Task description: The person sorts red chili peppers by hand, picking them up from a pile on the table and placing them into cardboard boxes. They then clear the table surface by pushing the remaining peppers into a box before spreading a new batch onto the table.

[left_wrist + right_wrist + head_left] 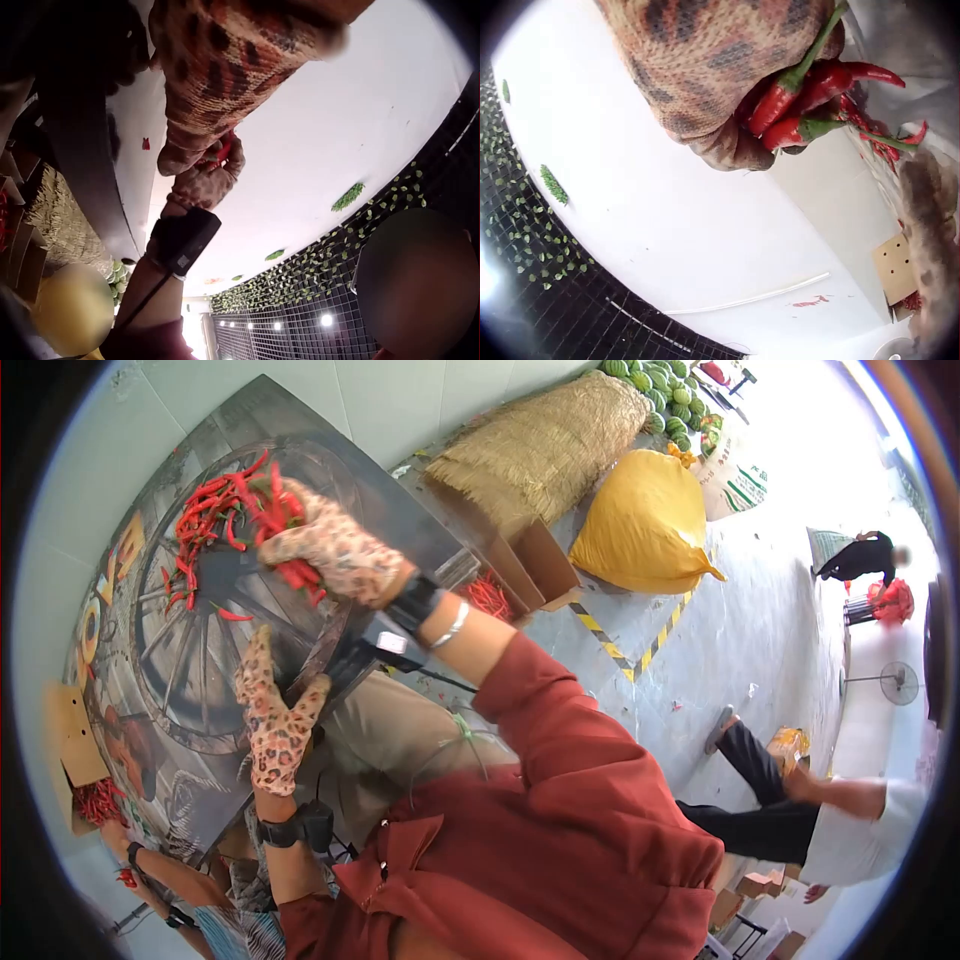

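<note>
OK, so we're using the chilli pile (pixel 205 512) as our landmark. Well off to its lower left we've got a cardboard box (pixel 75 735) with holes punched in it and red boxed chillies (pixel 97 800) at its mouth, plus a second person's arm (pixel 185 878) reaching in close. Our pile sits on the desk (pixel 310 430), a dark top printed with a spoked wheel and big letters, and a few strays trail down off the pile. The white wall (pixel 430 400) runs behind the desk's far edge. Below the pile hangs our left hand (pixel 270 710) in a spotted glove, grip spread, fingers straight and thumb out wide, near the edge on our side. Just right of the pile, our right hand (pixel 340 552) has its grip curled round a bunch of chillies (pixel 774 109), green stems poking out.

Further right of the pile, past the desk's edge, we see an open carton (pixel 545 565) with red carton chillies (pixel 487 595) inside, then a straw roll (pixel 550 445), a fat yellow sack (pixel 640 525) tied shut and some watermelons (pixel 680 400). Farthest right of the pile, grey floor (pixel 720 640) stretches out, striped tape and all.
</note>
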Demonstrator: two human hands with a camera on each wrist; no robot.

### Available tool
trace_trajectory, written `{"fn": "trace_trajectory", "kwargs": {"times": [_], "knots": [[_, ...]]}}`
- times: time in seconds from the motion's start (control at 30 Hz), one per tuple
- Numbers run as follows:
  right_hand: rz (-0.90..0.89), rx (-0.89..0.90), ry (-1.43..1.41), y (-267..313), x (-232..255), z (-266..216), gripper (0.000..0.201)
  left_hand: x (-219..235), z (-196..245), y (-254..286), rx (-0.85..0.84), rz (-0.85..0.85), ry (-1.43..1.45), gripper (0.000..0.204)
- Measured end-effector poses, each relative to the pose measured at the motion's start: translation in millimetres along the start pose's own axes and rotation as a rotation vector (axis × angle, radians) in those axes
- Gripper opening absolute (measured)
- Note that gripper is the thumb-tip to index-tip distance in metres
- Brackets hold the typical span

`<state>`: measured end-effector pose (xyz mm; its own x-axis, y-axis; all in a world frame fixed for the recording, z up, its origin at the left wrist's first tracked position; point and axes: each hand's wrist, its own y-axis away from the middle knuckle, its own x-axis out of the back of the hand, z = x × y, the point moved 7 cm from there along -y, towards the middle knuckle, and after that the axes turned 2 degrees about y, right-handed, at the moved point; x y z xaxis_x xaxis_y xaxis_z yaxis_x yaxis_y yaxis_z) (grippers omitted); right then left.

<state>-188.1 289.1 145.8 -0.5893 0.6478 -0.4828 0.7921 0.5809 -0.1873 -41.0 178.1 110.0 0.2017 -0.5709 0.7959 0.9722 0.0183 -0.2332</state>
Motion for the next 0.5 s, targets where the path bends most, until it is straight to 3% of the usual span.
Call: {"fn": "trace_trajectory", "kwargs": {"times": [0.03, 0.1, 0.23, 0.3, 0.37, 0.4, 0.5], "knots": [[0.022, 0.052, 0.011, 7.0, 11.2, -4.5, 0.071, -3.8, 2.5, -1.9, 0.003, -0.010, 0.000, 0.072], [0.107, 0.135, 0.313, 33.5, 28.1, -41.1, 0.066, -12.8, 18.1, -3.1, -0.159, -0.034, -0.208, 0.076], [0.285, 0.027, 0.349, 87.4, 87.0, -61.5, 0.063, -24.9, 19.9, -5.1, -0.222, -0.045, -0.235, 0.077], [0.265, -0.078, 0.199, 116.6, 113.8, -72.5, 0.064, -27.8, 22.8, -5.8, -0.222, -0.068, -0.253, 0.079], [0.528, 0.080, 0.420, 149.4, 149.1, -77.2, 0.067, -32.9, 29.3, -7.8, -0.206, -0.109, -0.349, 0.081], [0.577, -0.063, 0.499, 165.4, 157.3, -82.1, 0.071, -34.8, 30.6, -8.7, -0.202, -0.120, -0.350, 0.081], [0.640, -0.013, 0.291, 200.2, 190.9, -63.4, 0.071, -39.9, 28.2, -11.2, -0.157, -0.156, -0.414, 0.084]]}}
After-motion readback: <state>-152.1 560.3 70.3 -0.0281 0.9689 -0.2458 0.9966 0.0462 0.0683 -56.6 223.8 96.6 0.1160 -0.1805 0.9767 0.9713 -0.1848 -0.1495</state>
